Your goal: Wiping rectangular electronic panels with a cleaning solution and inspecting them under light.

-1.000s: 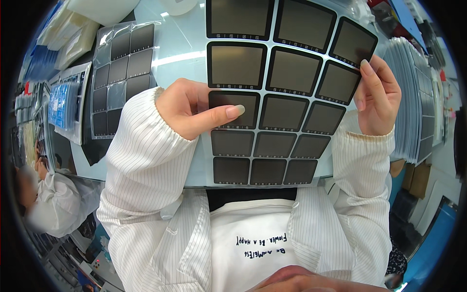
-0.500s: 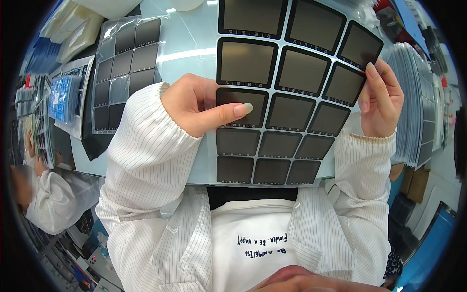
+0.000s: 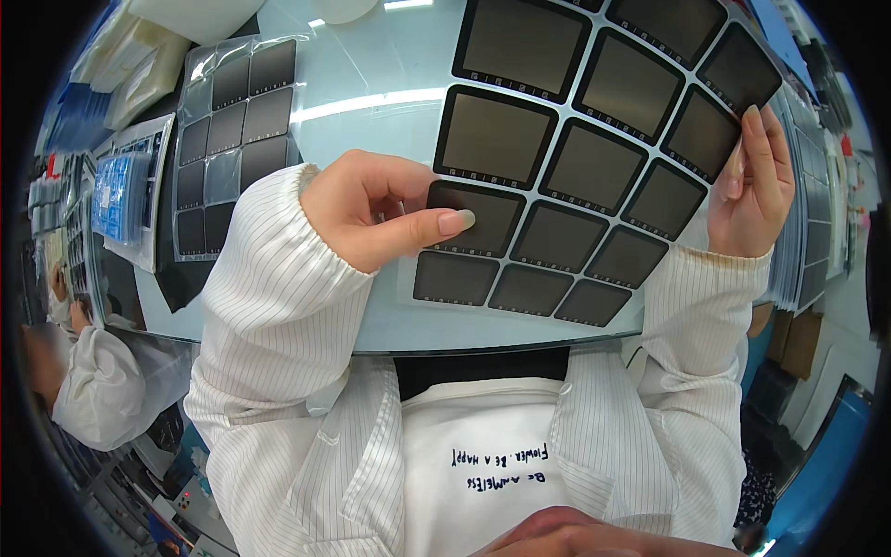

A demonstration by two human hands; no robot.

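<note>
From where I stand, the person's two bare hands have a flexible sheet of dark, black-bordered rectangles (image 3: 594,167) between them over the glass-topped table (image 3: 371,121). The rectangles run three across, each with a row of small pale marks along its lower border. The sheet slants, and its far end goes out of sight at the top; whether its near end touches the table, I can't tell.

The left hand (image 3: 376,213) has the left edge, thumb (image 3: 422,232) laid flat over a lower rectangle and the other fingers curled behind, mostly hidden, so the sheet is gripped between them. The right hand (image 3: 752,186) is higher up, its fingers pinched on the right edge.

Off to the left, a similar sheet in clear plastic (image 3: 221,133) lies near the left sleeve, a few of its cells pale and see-through. Just beyond it sits a blue plastic-wrapped packet (image 3: 119,200), with a pile of cream and clear sleeves (image 3: 139,84) farther up. On the right, behind the right hand, there's a thick stack of sheets (image 3: 806,223). A co-worker in white (image 3: 97,390) is at the far left, well apart.
</note>
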